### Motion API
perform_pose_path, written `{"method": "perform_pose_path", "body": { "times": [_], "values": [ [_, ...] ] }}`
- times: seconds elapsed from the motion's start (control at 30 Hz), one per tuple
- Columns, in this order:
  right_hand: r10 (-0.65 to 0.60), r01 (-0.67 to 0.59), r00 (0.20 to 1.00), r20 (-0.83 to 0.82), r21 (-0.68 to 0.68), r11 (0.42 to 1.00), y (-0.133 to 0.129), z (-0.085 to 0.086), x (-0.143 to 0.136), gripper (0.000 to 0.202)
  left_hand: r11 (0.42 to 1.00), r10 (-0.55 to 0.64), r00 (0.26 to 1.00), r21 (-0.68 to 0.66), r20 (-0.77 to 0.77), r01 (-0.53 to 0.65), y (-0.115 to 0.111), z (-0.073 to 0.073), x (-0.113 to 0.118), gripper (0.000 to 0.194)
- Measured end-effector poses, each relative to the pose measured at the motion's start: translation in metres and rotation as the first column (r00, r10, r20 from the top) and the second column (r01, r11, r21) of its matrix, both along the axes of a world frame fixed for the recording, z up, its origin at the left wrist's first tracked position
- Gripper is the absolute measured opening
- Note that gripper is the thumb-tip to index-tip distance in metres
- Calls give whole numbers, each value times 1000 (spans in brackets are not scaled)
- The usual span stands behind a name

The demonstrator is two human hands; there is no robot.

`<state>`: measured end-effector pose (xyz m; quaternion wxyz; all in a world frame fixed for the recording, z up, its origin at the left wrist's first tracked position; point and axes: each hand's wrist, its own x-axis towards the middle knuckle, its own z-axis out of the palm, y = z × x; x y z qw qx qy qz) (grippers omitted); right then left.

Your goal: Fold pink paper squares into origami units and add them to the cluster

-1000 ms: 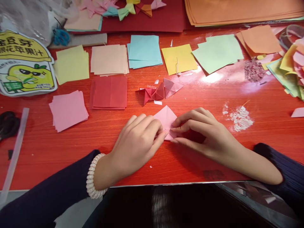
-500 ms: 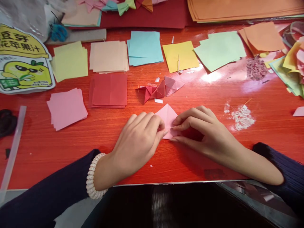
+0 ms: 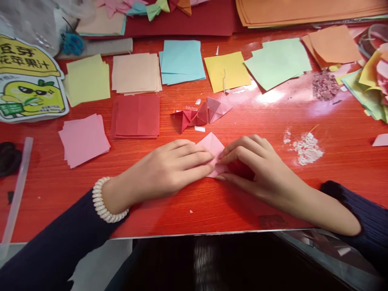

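Note:
A creased pink paper (image 3: 211,142) lies on the red table between my hands, one corner pointing away from me. My left hand (image 3: 172,165) lies flat with its fingers stretched out, their tips resting on the paper's left side. At the right edge, my right hand (image 3: 260,167) pinches the paper between thumb and fingertips. Just beyond it sit folded red pieces (image 3: 189,117) and a folded pink piece (image 3: 217,109). The paper's lower part is partly hidden by my fingers.
Stacks of red (image 3: 138,116), pink (image 3: 84,140), cyan (image 3: 182,60), yellow (image 3: 228,70) and green paper (image 3: 280,62) lie around. White scraps (image 3: 307,148) are at the right. A printed pouch (image 3: 30,81) and a translucent strip (image 3: 18,190) are at the left.
My left hand has gone from a pinch to lying flat with straightened fingers, and its wrist has moved left and away from me. My right hand keeps its hold.

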<state>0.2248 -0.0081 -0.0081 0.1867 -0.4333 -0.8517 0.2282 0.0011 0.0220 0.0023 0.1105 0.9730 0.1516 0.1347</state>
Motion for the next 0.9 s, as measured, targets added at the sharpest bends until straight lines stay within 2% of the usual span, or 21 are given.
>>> {"method": "perform_pose_path", "body": {
  "times": [0.13,0.23,0.3,0.43,0.6,0.8,0.9],
  "values": [
    [17,-19,1000,20,149,989,-3,-1,3,11,998,22,998,66,-57,-19,1,2,-5,21],
    [131,-149,988,77,315,937,-6,-1,5,16,994,50,993,106,-105,-38,-5,1,-5,19],
    [178,-211,976,122,369,905,-7,0,5,15,991,61,992,124,-111,-47,-8,1,-4,16],
    [132,-195,975,177,409,892,-7,1,4,8,994,38,996,102,-75,-30,-8,4,-5,13],
    [150,-224,968,200,428,876,-6,0,6,13,999,9,999,37,-40,-7,-6,6,-7,21],
    [221,-273,961,168,427,862,-5,1,7,11,987,21,998,159,-60,-11,-6,6,-10,22],
    [220,-272,960,171,411,870,-4,1,8,11,990,33,997,136,-67,-24,-5,6,-11,27]
  ]
}}
